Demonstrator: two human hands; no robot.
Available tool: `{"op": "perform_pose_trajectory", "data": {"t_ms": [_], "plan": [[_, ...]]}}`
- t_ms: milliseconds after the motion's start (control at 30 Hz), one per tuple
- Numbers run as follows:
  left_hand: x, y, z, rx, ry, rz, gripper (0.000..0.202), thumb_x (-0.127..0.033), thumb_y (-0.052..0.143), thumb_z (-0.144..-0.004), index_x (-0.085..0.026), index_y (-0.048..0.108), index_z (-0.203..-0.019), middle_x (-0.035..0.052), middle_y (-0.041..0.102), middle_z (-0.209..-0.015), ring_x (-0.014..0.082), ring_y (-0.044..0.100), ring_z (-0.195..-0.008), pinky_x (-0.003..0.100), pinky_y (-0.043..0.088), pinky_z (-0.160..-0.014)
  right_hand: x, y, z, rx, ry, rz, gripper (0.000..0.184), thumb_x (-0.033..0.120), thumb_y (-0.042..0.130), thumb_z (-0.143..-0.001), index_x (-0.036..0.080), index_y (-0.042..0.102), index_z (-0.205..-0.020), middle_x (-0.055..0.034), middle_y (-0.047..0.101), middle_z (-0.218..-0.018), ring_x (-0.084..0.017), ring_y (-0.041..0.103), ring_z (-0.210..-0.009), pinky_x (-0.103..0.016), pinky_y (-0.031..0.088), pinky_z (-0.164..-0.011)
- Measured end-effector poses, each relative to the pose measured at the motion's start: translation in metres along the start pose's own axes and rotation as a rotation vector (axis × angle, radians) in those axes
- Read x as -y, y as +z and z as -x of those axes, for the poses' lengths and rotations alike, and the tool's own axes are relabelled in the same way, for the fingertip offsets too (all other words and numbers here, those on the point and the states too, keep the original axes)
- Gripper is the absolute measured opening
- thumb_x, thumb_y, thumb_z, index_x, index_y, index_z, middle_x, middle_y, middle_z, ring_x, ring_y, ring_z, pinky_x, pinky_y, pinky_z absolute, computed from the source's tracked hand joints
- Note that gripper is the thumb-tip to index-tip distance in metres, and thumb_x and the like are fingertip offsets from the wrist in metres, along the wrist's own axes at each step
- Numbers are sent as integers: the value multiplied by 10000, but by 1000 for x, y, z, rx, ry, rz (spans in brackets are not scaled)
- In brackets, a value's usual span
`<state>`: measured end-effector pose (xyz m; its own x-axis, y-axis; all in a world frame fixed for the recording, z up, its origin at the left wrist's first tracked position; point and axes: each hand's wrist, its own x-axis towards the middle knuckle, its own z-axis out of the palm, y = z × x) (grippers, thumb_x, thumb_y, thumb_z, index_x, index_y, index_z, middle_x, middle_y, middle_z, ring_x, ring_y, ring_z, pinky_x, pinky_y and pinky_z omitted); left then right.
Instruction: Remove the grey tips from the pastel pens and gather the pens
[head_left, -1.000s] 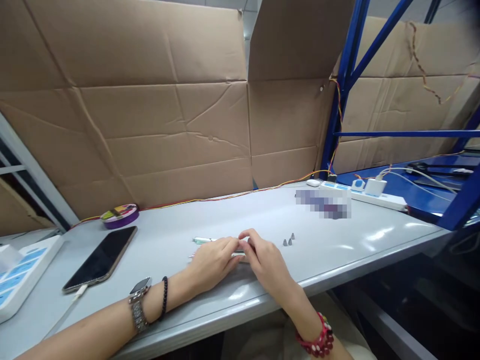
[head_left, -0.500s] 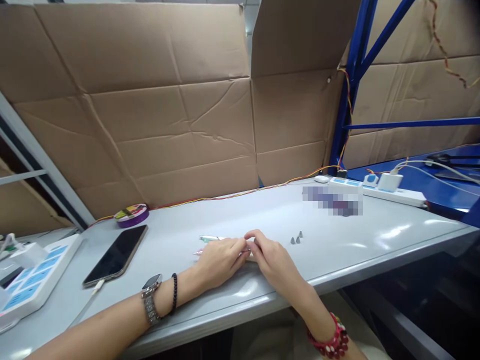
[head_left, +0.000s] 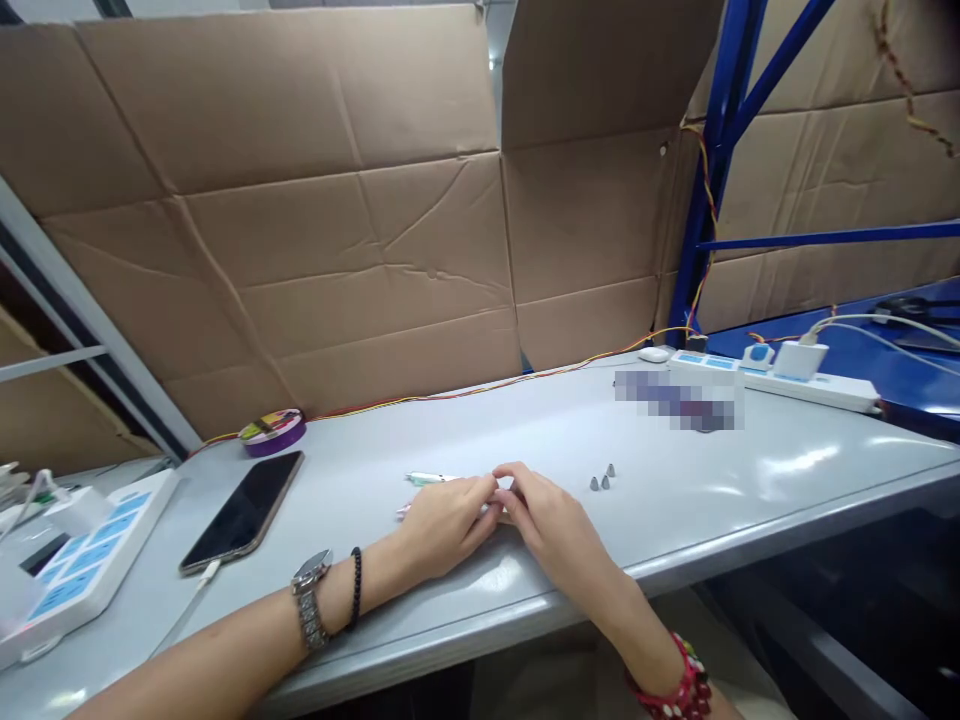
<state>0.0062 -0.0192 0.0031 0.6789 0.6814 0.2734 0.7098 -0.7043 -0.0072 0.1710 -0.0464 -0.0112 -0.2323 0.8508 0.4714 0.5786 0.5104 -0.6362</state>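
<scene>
left hand (head_left: 442, 522): resting on the grey table (head_left: 675, 520), fingers curled in and meeting the other hand's fingertips. Looks like it's pinching a thin pen-like thing, but the grip itself is hidden so can't say for sure.
right hand (head_left: 551, 520): also down on the table, fingers bent toward the left one, tips touching right where the pen would be. Can't tell how tight it's closed either.
pens (head_left: 429, 479): two slim ones lying flat, poking out just left of the left hand. One has a greenish end, the nearer one a pinkish end, and it runs in under the fingers.
metal tips (head_left: 601, 480): three tiny grey cone-shaped bits standing close together, near the right hand, off to its right and apart from it.
phone (head_left: 244, 511): black, screen up, well left of the left hand, with a white cable plugged in at its near end.
tape roll (head_left: 273, 431): purple, lying flat behind the phone against the cardboard (head_left: 337, 220).
power strip (head_left: 780, 380): white, far right of the hands at the back of the table, chargers plugged in.
wrists: a watch (head_left: 311, 598) and black bead bracelet on the left, red bead bracelet on the right.
</scene>
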Motion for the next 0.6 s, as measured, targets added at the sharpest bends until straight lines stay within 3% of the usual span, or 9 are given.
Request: {"op": "perform_pose_trajectory", "data": {"t_ms": [267, 600], "plan": [[-3, -1, 1, -28, -12, -31, 228, -264, 246, -940, -189, 430, -828, 4, 560, -695, 161, 538, -603, 254, 349, -522, -7, -2, 1, -142, -62, -93, 183, 102, 448, -841, 225, 569, -903, -26, 606, -877, -172, 572, -852, -299, 462, -748], [2, 0, 0, -110, -17, 23, 293, -281, 319, -897, -182, 463, -661, -21, 484, -547, 122, 467, -516, 237, 287, -492, -2, -8, 3, -85, -93, -266, 122, 158, 522, -825, 226, 622, -839, 4, 648, -824, -150, 603, -806, -277, 483, -741]]}}
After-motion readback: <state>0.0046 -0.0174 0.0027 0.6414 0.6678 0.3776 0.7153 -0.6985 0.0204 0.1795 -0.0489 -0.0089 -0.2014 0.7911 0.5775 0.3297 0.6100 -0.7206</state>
